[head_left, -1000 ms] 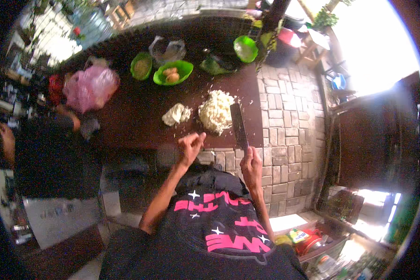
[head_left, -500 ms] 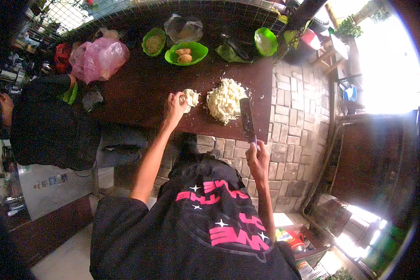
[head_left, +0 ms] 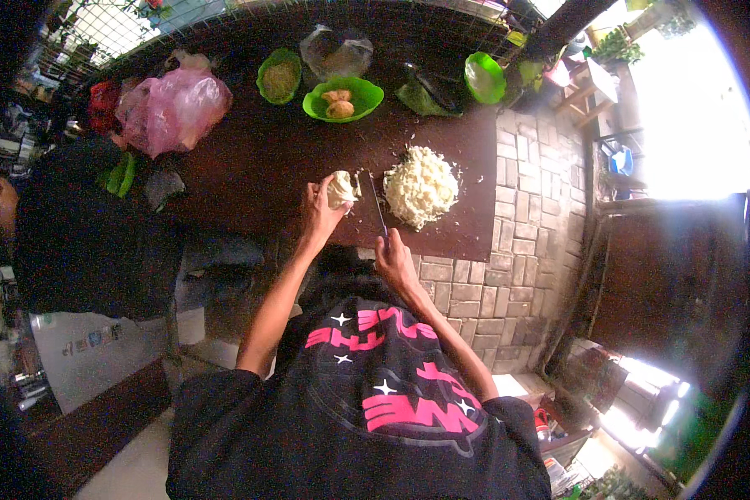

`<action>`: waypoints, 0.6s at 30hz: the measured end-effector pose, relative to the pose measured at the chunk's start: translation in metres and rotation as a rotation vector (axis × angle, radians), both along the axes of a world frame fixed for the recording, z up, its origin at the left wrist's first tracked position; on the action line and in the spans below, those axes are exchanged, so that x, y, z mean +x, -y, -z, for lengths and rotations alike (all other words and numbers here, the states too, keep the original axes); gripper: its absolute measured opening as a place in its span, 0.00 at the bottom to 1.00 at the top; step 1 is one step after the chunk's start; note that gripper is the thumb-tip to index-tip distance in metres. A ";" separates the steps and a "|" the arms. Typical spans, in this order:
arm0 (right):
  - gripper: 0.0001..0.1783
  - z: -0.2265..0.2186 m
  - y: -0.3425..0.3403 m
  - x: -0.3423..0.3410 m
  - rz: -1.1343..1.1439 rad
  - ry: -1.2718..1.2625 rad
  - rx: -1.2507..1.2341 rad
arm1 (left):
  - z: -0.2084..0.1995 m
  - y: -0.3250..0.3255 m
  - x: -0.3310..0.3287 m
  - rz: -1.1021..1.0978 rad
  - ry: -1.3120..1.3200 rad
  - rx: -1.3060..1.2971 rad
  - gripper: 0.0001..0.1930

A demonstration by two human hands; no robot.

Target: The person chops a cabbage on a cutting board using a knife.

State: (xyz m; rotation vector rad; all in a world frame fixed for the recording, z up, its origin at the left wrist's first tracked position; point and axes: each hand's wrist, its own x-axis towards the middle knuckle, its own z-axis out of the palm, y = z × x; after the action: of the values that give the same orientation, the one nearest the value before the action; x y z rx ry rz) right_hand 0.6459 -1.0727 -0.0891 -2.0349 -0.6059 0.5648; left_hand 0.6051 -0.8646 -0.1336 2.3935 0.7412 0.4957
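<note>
My left hand [head_left: 320, 206] is closed round a pale chunk of cabbage [head_left: 340, 190], pressing it on the brown tabletop [head_left: 258, 158]. Thin shreds lie by the chunk's right side. My right hand [head_left: 395, 257] grips the handle of a knife [head_left: 376, 198]. Its dark blade points away from me, edge-on, in the gap between the chunk and a heap of chopped cabbage [head_left: 422, 188]. The blade stands a little apart from the chunk. Loose bits are scattered round the heap.
Along the far side stand a green bowl with two brown pieces [head_left: 342, 100], other green bowls [head_left: 278, 77] [head_left: 484, 78], a clear plastic bag [head_left: 336, 52] and a dark eggplant-like thing [head_left: 432, 88]. Pink plastic bags [head_left: 175, 104] lie far left. Another person [head_left: 92, 233] sits at left.
My right hand has brought the knife leftward from the heap's right edge to beside the cabbage chunk. The blade has turned from flat to edge-on. My left hand keeps its hold.
</note>
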 end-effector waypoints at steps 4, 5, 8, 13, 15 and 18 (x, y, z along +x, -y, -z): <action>0.32 0.068 -0.016 0.001 -0.188 0.013 -0.070 | 0.001 -0.020 -0.005 0.019 0.100 -0.190 0.39; 0.39 0.076 -0.024 0.005 -0.238 0.020 -0.142 | 0.002 -0.027 -0.007 0.045 0.098 -0.140 0.39; 0.35 0.042 -0.052 0.003 -0.173 -0.108 -0.421 | 0.012 -0.047 -0.021 0.077 0.082 0.016 0.39; 0.26 -0.024 -0.063 0.002 0.080 -0.042 -0.568 | -0.024 -0.067 -0.013 0.279 -0.059 -0.202 0.39; 0.27 -0.004 -0.063 -0.005 0.109 -0.034 -0.555 | -0.028 -0.066 -0.001 0.392 -0.039 -0.224 0.38; 0.21 0.023 -0.070 -0.026 0.048 0.097 -0.389 | -0.012 -0.068 0.008 0.467 -0.035 -0.218 0.38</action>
State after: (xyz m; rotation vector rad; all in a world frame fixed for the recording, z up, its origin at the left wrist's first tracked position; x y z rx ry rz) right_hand 0.6201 -1.0031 -0.1122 -2.4480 -0.5328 0.5932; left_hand 0.6136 -0.7965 -0.1214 2.2691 0.2174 0.1695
